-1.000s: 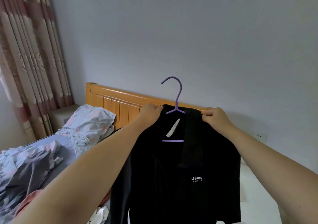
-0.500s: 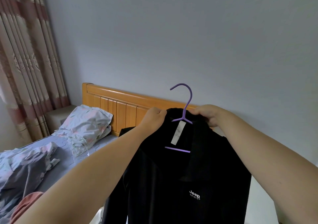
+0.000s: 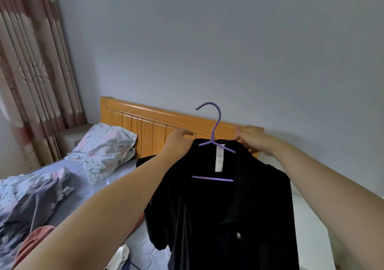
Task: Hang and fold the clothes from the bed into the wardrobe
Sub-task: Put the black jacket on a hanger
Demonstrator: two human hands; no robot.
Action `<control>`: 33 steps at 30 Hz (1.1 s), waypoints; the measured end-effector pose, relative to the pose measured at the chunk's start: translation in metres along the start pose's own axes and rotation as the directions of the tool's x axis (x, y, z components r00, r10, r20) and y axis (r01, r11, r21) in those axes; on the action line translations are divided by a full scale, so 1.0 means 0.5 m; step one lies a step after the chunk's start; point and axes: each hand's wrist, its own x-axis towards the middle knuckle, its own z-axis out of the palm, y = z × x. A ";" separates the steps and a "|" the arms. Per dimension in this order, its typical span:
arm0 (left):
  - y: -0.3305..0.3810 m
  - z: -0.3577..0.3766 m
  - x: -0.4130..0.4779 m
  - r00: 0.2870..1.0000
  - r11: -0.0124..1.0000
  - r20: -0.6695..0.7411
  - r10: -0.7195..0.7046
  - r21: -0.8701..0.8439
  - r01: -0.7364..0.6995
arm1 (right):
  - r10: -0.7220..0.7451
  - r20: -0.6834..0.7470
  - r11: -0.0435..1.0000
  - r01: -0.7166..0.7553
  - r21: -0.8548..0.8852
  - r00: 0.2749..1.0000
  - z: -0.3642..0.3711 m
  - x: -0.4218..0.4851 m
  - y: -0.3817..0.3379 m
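Left hand (image 3: 178, 142) grips the black shirt (image 3: 207, 217) by one shoulder, draped on the purple hanger (image 3: 212, 178), up before the headboard (image 3: 149, 128); the right hand (image 3: 252, 140) is blurred, its hold unclear. Held lopsided, the shirt may slide off.

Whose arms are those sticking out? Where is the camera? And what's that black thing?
The camera sits on a person's head, so you see what they see, looking along their own two arms. Their left hand holds one shoulder of a black shirt, which hangs on a purple hanger. Their right hand is at the other shoulder, too blurry to show its grip. Behind is a bed with a pillow and a crumpled blanket.
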 end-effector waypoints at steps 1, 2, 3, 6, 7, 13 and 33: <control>0.002 0.000 0.002 1.000 1.000 -0.020 -0.011 -0.017 0.011 | -0.033 0.008 0.995 0.034 -0.094 0.999 0.008 -0.006 0.001; 0.008 0.000 0.003 0.999 0.999 -0.046 -0.014 -0.031 0.012 | -0.078 -0.001 0.984 0.077 -0.162 0.997 0.019 -0.007 0.002; 0.016 0.002 0.003 0.998 0.999 -0.063 -0.027 -0.046 0.024 | -0.124 -0.042 0.973 0.114 -0.201 0.991 0.031 -0.008 0.002; 0.040 -0.005 0.003 1.000 0.998 0.011 0.012 -0.058 -0.012 | -0.180 -0.304 0.970 0.119 -0.210 0.936 0.042 -0.004 0.001; 0.043 -0.012 0.004 0.994 0.997 0.081 0.074 -0.016 -0.073 | -0.170 -0.367 0.972 0.094 -0.214 0.915 0.035 -0.004 0.003; 0.043 -0.051 0.016 0.865 0.812 0.457 0.207 0.413 -0.413 | -0.231 -0.512 0.946 0.068 -0.318 0.827 0.014 -0.007 0.003; 0.046 -0.056 0.052 0.962 0.933 -0.132 0.240 0.303 -0.192 | 0.145 -0.347 0.920 0.003 0.392 0.926 0.030 0.057 0.061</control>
